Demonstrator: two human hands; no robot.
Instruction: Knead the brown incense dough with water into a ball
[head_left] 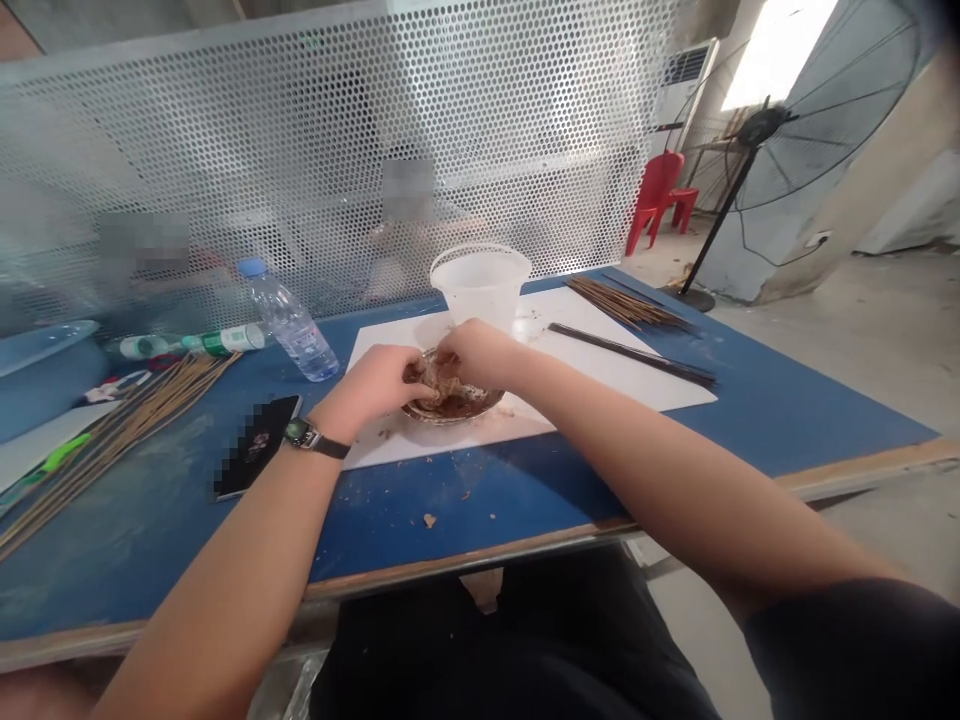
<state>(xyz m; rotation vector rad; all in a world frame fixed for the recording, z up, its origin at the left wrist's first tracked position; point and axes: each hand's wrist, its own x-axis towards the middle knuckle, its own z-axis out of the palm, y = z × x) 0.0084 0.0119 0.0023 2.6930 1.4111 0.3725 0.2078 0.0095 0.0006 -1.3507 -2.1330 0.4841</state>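
As both hands (379,382) pinch it, crumbly brown paste (429,376) lines a shallow bowl (457,412)

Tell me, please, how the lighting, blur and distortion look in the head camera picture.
In the head view, the window glares, blown out at upper right; the perforated metal screen looks hazy; the wide lens curves the table's wooden edge; the right arm casts a dark shadow on the blue tabletop; the phone is pixelated.

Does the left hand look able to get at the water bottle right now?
Probably yes: the left hand is working brown dough in the bowl, but the water bottle sits close by, with nothing visibly in the way. The hand would need to leave the dough first.
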